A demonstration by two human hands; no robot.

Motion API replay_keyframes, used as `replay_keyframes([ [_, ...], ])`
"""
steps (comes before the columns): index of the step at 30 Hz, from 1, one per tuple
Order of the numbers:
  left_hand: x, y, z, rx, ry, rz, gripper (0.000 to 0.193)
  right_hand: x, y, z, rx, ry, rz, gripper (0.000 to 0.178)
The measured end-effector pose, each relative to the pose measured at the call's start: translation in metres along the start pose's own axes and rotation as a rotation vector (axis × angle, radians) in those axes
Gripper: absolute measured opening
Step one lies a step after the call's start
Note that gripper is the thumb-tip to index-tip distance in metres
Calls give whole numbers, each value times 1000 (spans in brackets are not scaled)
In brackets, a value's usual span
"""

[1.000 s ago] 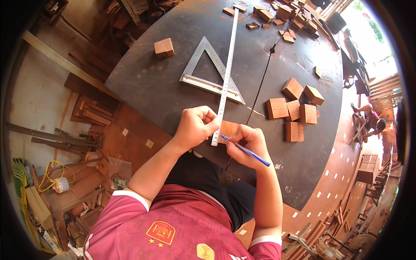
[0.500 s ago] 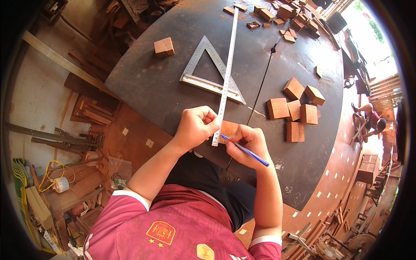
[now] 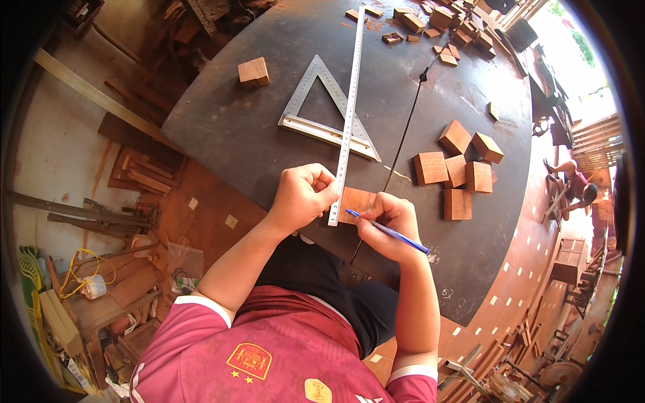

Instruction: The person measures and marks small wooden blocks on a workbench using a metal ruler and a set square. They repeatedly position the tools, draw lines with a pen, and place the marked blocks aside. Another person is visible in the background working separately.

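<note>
Head cam, looking down: someone's got a long metal ruler [image 3: 352,101] laid out on a dark counter [image 3: 222,127], and I'm using that ruler as my landmark for everything. Just right of its near end sits a small wood block [image 3: 356,200], partly covered by the right hand [image 3: 390,218].

That right hand is closed around a blue pen [image 3: 396,237], tip just to the right of the ruler and over the block. Can't tell if it's actually touching the wood. The left hand [image 3: 308,191] is curled in narrow, thumb and fingertips holding the ruler's left edge near that same end. Whether it's pinning the block too, I can't see.

Left of the ruler, partly under it, there's a metal triangle [image 3: 299,94], with a lone block [image 3: 253,70] farther left. Right of the ruler is a loose bunch of blocks [image 3: 430,168], and scraps [image 3: 413,23] lie around its far end.

What would worry me: the ruler looks like it crosses the triangle, so it may not sit flat and could rock or swing if the left hand eases up. Any line put down then would be off. The block is small, so a hard push from the pen could skid or twist it away from the ruler. And that pen hand could easily bump the ruler, being so close.
</note>
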State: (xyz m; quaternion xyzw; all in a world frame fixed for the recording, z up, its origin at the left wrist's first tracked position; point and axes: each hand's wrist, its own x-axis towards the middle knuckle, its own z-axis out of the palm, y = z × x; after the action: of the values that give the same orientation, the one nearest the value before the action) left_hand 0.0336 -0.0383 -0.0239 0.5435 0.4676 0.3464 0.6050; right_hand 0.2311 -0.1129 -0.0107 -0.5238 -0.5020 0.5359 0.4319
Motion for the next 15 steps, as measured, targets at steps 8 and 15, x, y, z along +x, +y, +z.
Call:
replay_keyframes([
  [8, 0, 2, 0, -18, -9, -6, 13, 3, 2, 2, 31, 47, -30, 16],
  [15, 4, 0, 0, -2, -14, -4, 13, 4, -1, 5, 124, 81, -47, 10],
])
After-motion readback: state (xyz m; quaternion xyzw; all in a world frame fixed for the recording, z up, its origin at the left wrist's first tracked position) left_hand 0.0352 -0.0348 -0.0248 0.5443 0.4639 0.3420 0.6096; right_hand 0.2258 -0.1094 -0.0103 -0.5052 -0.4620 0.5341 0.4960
